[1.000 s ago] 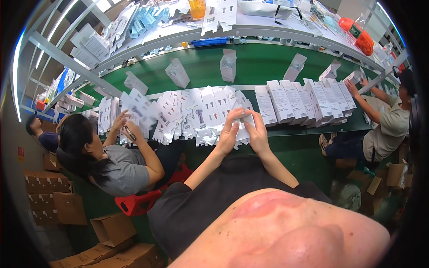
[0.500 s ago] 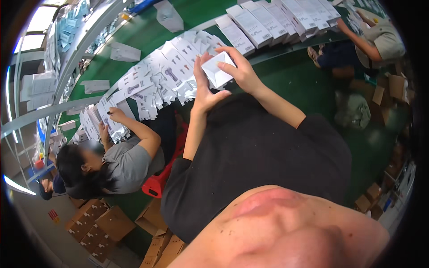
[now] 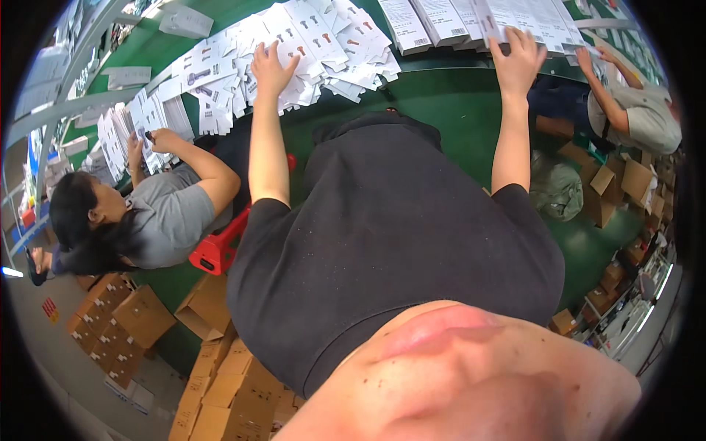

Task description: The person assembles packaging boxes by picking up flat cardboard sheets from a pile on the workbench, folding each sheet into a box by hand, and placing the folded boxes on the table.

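Flat box blanks (image 3: 320, 45), lying in an overlapping spread on the desk (image 3: 441, 62), around and beyond the left hand (image 3: 272, 70): seemingly remaining unfolded, and in large number. Just beyond the right hand (image 3: 518, 65) and reaching to its left, leaning in a close row: folded white boxes (image 3: 435, 22), apparently counting as done in shape, though running out of view at the far ends. Reaching forward with both hands, fingers spreading loosely, gripping nothing visible. Blurring at the right fingers, so impossible to tell whether touching the nearest box or just clearing it; likewise unclear whether touching the blanks with the left. Far left of the left hand, resting on a green belt (image 3: 147, 50): more opened-out boxes (image 3: 186, 22). Judging by this, standing partway: many folded, plenty remaining flat.
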